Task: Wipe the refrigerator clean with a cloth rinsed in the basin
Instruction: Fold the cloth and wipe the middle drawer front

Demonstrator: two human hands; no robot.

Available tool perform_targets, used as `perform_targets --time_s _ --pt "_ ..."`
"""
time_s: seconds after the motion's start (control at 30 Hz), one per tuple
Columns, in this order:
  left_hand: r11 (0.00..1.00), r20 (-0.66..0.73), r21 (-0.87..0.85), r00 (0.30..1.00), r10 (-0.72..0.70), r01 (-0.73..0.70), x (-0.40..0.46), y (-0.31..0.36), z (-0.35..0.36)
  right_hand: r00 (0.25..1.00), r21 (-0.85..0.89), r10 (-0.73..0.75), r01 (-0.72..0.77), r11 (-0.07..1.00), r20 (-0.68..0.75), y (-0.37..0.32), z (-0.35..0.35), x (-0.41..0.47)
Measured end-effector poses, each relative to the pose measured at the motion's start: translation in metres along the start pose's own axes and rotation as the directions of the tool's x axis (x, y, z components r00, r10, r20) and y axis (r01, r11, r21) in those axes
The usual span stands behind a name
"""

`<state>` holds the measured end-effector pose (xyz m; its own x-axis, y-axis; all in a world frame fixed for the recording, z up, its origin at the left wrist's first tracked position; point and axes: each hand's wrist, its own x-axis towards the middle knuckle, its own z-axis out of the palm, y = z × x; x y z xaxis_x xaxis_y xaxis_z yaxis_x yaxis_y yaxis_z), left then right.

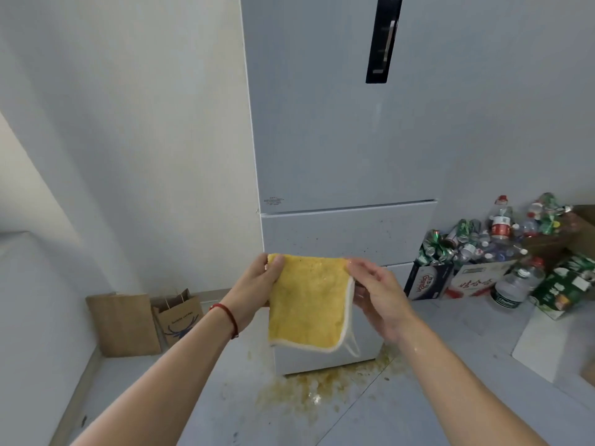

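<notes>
Here, in the head view, a person is holding a yellow cloth [307, 300] spread out in front of the fridge [338, 140], level with its lower drawers. The left hand [257, 288] is pinching the cloth's upper left corner, thumb lying over the front of the fabric and fingers curled behind it. The right hand [375, 294] is gripping the upper right corner, fingers curled round the white-trimmed edge. The cloth is hanging flat between the two hands, its bottom edge curling slightly forward. A red string [225, 315] is circling the left wrist.

The fridge is standing upright against the wall, with a dark panel [383, 40] high on its door. Dark specks are dotting the drawer front just above the cloth. A yellowish spill [309, 391] is spreading over the floor at the foot of the fridge. Left of the fridge, two brown paper bags [145, 320] are leaning against the wall. Right of the fridge, boxes [450, 280] are overflowing with crushed cans and plastic bottles [483, 239].
</notes>
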<state>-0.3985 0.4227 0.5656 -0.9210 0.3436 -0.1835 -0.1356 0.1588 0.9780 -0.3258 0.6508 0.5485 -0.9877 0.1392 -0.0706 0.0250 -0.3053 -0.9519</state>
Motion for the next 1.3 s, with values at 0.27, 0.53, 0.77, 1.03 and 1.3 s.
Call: perform_targets --time_s 0.27,0.53,0.77,1.03,1.3 --pt "0.769 -0.154 0.638 0.984 0.087 0.032 0.086 0.002 0.069 0.921 0.731 0.384 -0.304 0.611 0.062 0.058 -0.021 0.030" --pt "0.805 -0.419 0.526 0.908 -0.035 0.274 0.139 0.005 0.022 0.879 0.504 0.385 -0.206 0.839 -0.282 0.064 -0.056 0.113" --pt "0.951 -0.497 0.165 0.855 -0.150 0.263 0.195 -0.002 -0.042 0.853 -0.038 -0.174 0.179 0.983 -0.493 0.058 -0.005 0.197" --pt "0.965 -0.271 0.230 0.961 -0.062 0.127 0.247 -0.009 -0.103 0.697 -0.487 -0.431 0.134 0.863 -0.573 0.132 0.167 0.306" --pt "0.940 -0.065 0.333 0.996 -0.055 0.073 0.276 0.002 -0.132 0.600 -0.634 -0.619 0.226 0.739 -0.507 0.208 0.181 0.309"
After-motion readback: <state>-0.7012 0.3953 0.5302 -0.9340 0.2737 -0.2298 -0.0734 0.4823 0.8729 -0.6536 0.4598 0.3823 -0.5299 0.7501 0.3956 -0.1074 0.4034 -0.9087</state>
